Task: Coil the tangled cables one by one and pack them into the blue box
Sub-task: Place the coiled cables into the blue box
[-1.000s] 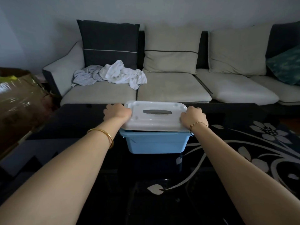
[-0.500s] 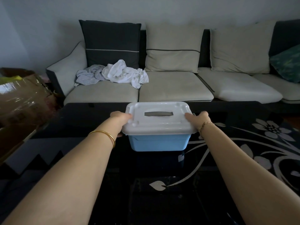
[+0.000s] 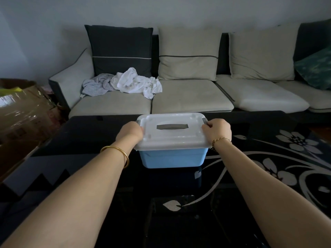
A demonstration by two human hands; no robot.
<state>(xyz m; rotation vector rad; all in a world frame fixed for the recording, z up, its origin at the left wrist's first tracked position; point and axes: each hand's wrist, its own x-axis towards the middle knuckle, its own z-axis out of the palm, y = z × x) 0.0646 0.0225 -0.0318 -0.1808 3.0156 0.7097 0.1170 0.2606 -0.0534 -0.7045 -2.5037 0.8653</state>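
Left hand (image 3: pixel 129 130), right hand (image 3: pixel 217 128) gripping lid (image 3: pixel 172 138) ends

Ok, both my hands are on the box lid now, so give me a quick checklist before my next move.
1. Lid seated flat on the blue box: ok, the visible edges look level.
2. Left hand gripping the lid's left end: ok.
3. Right hand on the grey clip: ok, fingers curl at it.
4. Left-side clip engaged: cannot tell, the hand covers it.
5. All cables coiled inside: cannot tell, the lid hides the inside.
6. Box standing fully on the table: ok.
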